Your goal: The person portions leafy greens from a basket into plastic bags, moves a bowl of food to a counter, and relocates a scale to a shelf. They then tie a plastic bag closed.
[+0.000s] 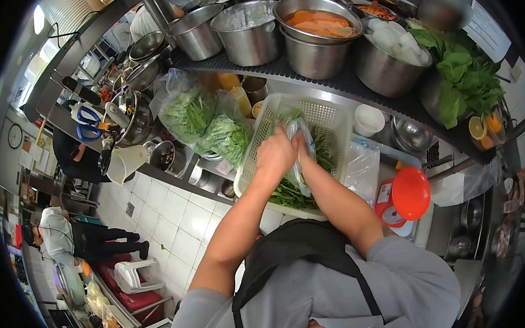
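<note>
A white perforated plastic basket (255, 141) stands in front of me with loose leafy greens (291, 196) in it. Above these greens both hands work close together on a clear plastic bag (302, 166), which has more green leaves in it. My left hand (276, 152) is closed at the bag's upper part, its fingertips partly hidden behind its back. Against the bag's other side my right hand (302, 149) is closed too, seen edge-on. Left of the basket lie two filled bags of cut greens (187, 115).
Steel pots (244, 37) line the shelf above, one under a bowl of orange slices (320, 24). A red scale (410, 194) and plastic bags (362, 168) sit at right. Blue-handled scissors (89, 124) hang at left. Another person (57, 234) stands in the aisle.
</note>
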Motion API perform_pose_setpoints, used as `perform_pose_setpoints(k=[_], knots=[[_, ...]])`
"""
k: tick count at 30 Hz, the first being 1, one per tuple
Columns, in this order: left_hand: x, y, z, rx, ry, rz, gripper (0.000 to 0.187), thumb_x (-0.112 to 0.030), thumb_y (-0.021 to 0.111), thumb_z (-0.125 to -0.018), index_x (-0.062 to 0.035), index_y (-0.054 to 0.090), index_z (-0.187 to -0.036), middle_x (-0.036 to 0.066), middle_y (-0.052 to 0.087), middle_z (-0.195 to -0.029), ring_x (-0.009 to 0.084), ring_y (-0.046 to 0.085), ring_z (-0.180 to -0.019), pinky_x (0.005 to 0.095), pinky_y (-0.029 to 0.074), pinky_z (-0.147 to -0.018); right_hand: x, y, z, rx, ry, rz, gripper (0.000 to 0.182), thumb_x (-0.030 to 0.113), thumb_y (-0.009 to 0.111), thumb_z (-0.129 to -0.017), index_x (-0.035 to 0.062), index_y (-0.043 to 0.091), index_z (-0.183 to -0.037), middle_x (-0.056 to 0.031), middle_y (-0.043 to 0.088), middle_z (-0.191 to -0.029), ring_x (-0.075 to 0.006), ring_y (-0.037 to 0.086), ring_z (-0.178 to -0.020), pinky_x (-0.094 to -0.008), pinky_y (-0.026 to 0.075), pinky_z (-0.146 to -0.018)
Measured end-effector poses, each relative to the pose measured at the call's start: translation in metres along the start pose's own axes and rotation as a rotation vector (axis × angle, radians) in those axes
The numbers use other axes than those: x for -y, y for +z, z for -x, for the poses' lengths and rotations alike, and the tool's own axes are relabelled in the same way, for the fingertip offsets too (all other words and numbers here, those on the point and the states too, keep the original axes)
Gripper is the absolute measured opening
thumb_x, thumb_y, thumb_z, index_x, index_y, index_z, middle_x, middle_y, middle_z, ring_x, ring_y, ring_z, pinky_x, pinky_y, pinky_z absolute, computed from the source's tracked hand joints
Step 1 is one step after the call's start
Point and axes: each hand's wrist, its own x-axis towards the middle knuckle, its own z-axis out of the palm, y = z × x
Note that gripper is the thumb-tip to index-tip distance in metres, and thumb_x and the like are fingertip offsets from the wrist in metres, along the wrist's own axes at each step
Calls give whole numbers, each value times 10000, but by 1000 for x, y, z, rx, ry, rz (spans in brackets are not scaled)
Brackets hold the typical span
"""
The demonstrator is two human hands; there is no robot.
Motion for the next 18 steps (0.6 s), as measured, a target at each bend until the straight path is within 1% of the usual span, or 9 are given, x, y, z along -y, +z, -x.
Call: perform_pose_setpoints(k=[3,7,8,11,12,14,15,16,18], knots=[[-10,2,10,104,-12,-36,440,-293,529,-902,88,470,-1114,329,655,-875,478,652,-860,521,514,-801,9,-3,11,-9,-81,318,514,433,621,-907,25,580,-1216,-83,630,-1129,-208,582,-987,-369,450,-891],[-15,14,26,128,-7,-5,425,-227,511,-883,105,449,-1141,326,656,-849,483,654,-840,529,514,-806,36,14,28,-16,-72,661,586,448,657,-871,6,568,-1246,-95,633,-1142,-217,584,-954,-348,456,-864],[-11,19,24,83,-40,2,292,-165,498,-879,62,524,-1061,308,664,-866,466,658,-841,536,508,-766,43,21,36,-36,-65,734,590,457,659,-865,4,576,-1234,-102,635,-1137,-216,583,-954,-349,456,-862],[23,45,9,-78,-35,313,196,-96,473,-867,28,591,-962,284,671,-893,436,660,-826,514,496,-709,34,-1,19,-89,-54,882,563,471,645,-870,4,612,-1185,-115,644,-1102,-219,584,-944,-345,455,-853],[26,49,7,-55,-137,504,188,-87,473,-862,25,600,-945,285,667,-883,432,656,-813,502,491,-698,24,-15,5,-104,-55,915,551,473,636,-876,6,625,-1166,-119,648,-1087,-221,585,-938,-343,455,-849],[27,55,5,-5,-341,883,178,-68,474,-853,20,619,-909,285,659,-863,423,647,-789,478,480,-675,2,-36,-13,-36,-179,811,420,325,612,-918,-1,614,-1182,-111,627,-1145,-199,577,-1011,-329,449,-901],[14,45,17,-23,-144,792,196,-80,493,-849,31,613,-958,292,643,-842,431,632,-773,454,480,-683,-7,-44,-20,-3,-241,757,358,250,601,-938,-4,608,-1190,-107,617,-1174,-188,573,-1047,-322,447,-927],[2,52,27,-53,-20,702,197,-117,522,-855,22,626,-949,294,644,-820,454,633,-775,486,481,-697,-11,-47,-22,78,-373,1092,410,229,595,-940,6,558,-1283,-100,599,-1223,-195,557,-1118,-318,414,-997],[-11,47,39,-31,81,557,221,-178,566,-860,15,639,-939,297,643,-797,476,634,-779,516,487,-722,-15,-53,-23,106,-203,913,429,234,596,-937,8,545,-1298,-99,592,-1238,-200,551,-1131,-327,412,-1004]])
